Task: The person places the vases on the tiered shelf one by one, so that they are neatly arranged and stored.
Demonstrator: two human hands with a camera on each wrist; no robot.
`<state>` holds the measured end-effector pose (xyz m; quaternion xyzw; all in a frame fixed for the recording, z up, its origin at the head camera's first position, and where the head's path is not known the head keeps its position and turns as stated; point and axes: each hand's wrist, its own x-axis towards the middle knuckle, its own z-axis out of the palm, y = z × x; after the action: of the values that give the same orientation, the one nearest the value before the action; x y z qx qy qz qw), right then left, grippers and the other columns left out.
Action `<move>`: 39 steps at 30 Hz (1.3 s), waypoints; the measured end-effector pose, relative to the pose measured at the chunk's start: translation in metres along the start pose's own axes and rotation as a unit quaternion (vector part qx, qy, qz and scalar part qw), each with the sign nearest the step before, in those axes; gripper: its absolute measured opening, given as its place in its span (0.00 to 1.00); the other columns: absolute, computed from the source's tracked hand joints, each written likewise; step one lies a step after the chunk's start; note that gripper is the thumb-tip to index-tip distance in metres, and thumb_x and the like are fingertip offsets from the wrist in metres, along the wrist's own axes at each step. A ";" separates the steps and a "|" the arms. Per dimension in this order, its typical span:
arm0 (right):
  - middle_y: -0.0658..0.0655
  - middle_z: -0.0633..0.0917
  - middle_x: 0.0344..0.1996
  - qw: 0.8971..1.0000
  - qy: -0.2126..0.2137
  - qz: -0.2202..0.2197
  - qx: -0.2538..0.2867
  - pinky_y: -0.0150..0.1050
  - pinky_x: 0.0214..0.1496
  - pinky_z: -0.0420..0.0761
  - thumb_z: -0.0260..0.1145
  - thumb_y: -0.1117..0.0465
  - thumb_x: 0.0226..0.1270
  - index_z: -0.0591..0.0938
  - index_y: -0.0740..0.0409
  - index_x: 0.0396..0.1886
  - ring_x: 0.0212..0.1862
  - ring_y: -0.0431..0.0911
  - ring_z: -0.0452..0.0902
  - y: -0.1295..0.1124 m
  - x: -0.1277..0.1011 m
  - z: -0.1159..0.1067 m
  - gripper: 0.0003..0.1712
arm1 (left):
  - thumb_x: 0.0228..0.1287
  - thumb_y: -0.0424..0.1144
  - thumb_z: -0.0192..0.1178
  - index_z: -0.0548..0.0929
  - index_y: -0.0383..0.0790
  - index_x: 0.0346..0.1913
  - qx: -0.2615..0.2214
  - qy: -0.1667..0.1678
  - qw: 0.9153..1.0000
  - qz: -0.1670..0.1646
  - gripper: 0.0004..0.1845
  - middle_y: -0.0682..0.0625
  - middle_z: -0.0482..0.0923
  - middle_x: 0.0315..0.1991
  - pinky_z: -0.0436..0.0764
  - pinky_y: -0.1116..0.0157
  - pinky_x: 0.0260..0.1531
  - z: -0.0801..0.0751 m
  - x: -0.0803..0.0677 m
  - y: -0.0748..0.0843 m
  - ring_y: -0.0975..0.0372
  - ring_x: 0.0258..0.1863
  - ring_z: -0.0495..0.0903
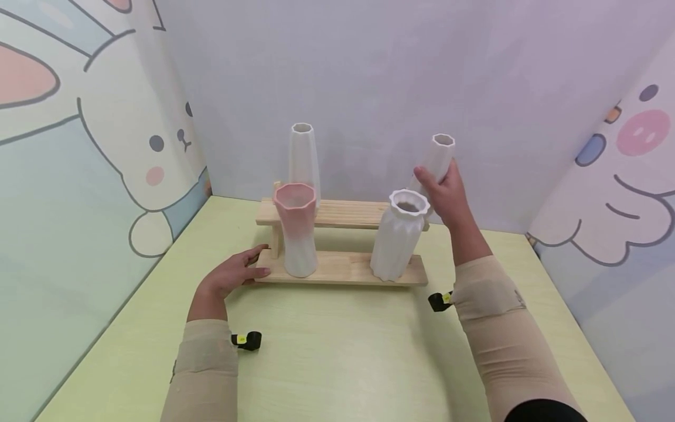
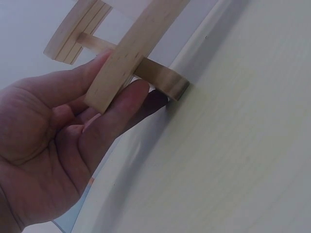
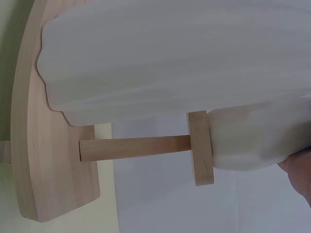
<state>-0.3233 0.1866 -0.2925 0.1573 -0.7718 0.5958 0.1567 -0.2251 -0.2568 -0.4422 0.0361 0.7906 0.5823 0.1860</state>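
A two-tier wooden stand (image 1: 343, 269) stands on the table. My left hand (image 1: 232, 274) holds the left end of its lower board (image 2: 129, 60), with thumb and fingers on either side of the wood. At the right end of the upper tier, my right hand (image 1: 448, 192) grips a tall white faceted vase (image 1: 442, 153). In the right wrist view, that vase's base (image 3: 252, 138) meets the upper board (image 3: 201, 150). A white fluted vase (image 1: 395, 243) stands in front on the lower tier and partly hides the held vase in the head view.
On the lower tier's left stands a pink-and-white vase (image 1: 297, 225). Behind it, a tall white vase (image 1: 303, 155) rests on the upper tier. Cartoon-printed walls (image 1: 158, 117) enclose the pale yellow table (image 1: 327, 351) on the left, back and right.
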 end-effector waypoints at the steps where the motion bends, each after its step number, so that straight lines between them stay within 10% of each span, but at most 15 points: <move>1: 0.55 0.73 0.42 1.000 -0.001 -0.001 -0.001 0.43 0.46 0.73 0.65 0.49 0.61 0.63 0.54 0.60 0.44 0.48 0.71 0.002 0.001 0.001 0.33 | 0.59 0.42 0.63 0.51 0.49 0.73 0.000 0.000 1.000 -0.001 0.43 0.45 0.46 0.72 0.69 0.51 0.56 0.000 -0.001 0.002 0.51 0.62 0.63; 39: 0.57 0.75 0.43 0.995 -0.078 0.009 0.067 0.43 0.47 0.74 0.65 0.55 0.62 0.65 0.54 0.55 0.47 0.54 0.72 -0.015 0.013 0.021 0.26 | 0.57 0.48 0.64 0.54 0.56 0.72 0.024 0.011 1.000 0.009 0.42 0.50 0.49 0.72 0.71 0.54 0.54 -0.001 0.009 -0.013 0.54 0.59 0.68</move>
<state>-0.3298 0.1616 -0.2794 0.2065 -0.7411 0.6338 0.0802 -0.2315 -0.2595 -0.4564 0.0411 0.8060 0.5652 0.1710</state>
